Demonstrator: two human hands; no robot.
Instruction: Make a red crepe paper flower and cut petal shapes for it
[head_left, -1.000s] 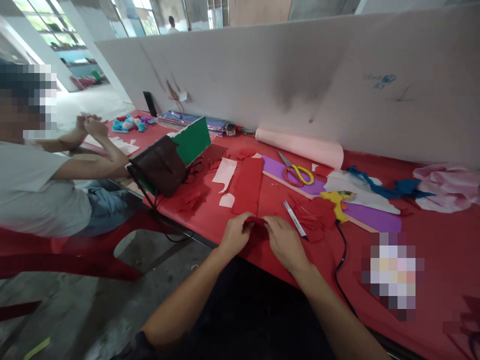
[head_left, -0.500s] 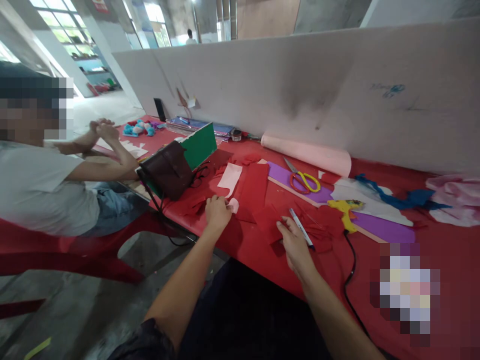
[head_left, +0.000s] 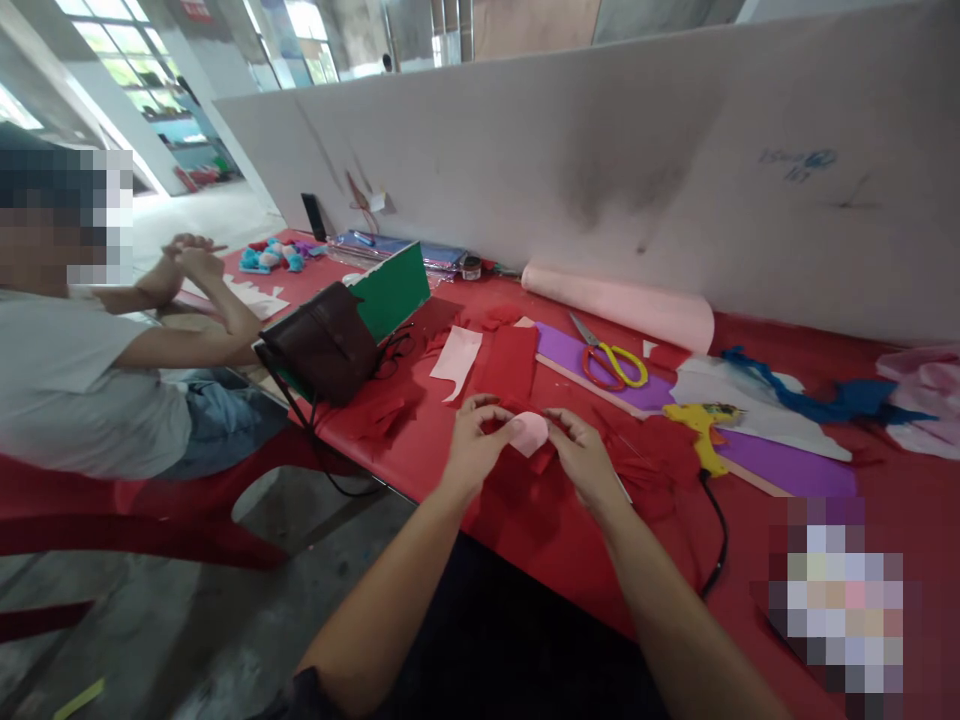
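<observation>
My left hand and my right hand meet over the near edge of the red table. Both pinch a small pink rounded cut-out between their fingertips, with a piece of red felt behind it. A longer strip of red felt lies flat just beyond my hands, and a pale pink paper pattern rests to its left.
Scissors with red and yellow handles lie on a purple sheet. A yellow glue gun with a black cord sits right of my hands. A brown bag, a green board and a pink roll stand farther back. Another person's arm reaches in at left.
My left hand came back from the left with the pink cut-out. Both hands have come together and now hold it against the red felt.
</observation>
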